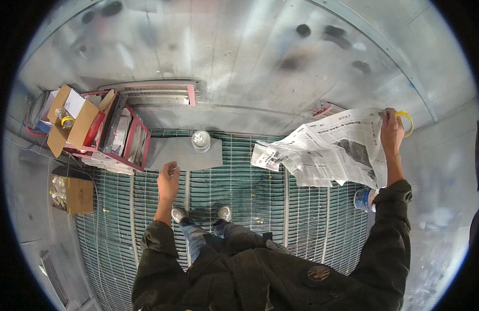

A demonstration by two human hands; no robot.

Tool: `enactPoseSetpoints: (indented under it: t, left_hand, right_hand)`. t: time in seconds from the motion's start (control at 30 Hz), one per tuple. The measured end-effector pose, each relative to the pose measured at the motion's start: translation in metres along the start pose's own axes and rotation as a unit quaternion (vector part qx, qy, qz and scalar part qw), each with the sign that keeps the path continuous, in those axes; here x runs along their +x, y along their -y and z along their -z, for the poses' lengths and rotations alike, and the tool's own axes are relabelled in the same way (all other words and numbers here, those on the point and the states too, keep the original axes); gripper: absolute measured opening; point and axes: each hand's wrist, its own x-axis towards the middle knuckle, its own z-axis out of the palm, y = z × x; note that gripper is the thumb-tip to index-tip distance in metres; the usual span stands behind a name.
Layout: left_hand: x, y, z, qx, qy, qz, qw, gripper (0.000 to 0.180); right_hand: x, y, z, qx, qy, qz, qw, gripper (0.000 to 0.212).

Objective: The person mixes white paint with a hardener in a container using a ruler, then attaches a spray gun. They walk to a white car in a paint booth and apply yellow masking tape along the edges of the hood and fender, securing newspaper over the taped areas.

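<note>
My right hand [391, 130], raised at the right, is closed on the upper corner of a newspaper sheet [330, 147]. The creased sheet hangs and spreads leftward from it above the grating. A yellow ring like a roll of tape [406, 123] sticks out on the outer side of that hand; how it is held is hidden. My left hand [168, 182] is out in front with its fingers curled in. Whether something small is between those fingers I cannot make out. Just beyond it, a whitish round container [201, 141] stands on a flat grey sheet [167, 154].
A red-framed rack [133, 137] with papers stands at the left, an open cardboard box [73, 122] on top. Another cardboard box [80, 195] sits lower. A blue can [362, 199] is by my right sleeve. Green-toned floor grating [239, 181] lies underfoot; a metal wall [224, 52] rises ahead.
</note>
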Motion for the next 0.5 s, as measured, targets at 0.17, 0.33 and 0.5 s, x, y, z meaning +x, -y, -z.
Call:
enactPoseSetpoints:
  t: [0.17, 0.33, 0.5]
  left_hand:
    - [-0.012, -0.070, -0.018, 0.037, 0.060, -0.045, 0.997, 0.046]
    - [-0.012, -0.182, -0.062, 0.059, 0.131, -0.285, 0.948, 0.086]
    - [-0.005, -0.258, -0.083, -0.010, 0.037, -0.365, 0.930, 0.089]
  right_hand:
    - [0.006, 0.022, 0.057, 0.017, 0.019, 0.012, 1.000, 0.013]
    - [0.022, 0.117, 0.144, 0.172, 0.037, 0.155, 0.972, 0.013]
    - [0.043, 0.195, 0.232, 0.267, 0.012, 0.255, 0.929, 0.020]
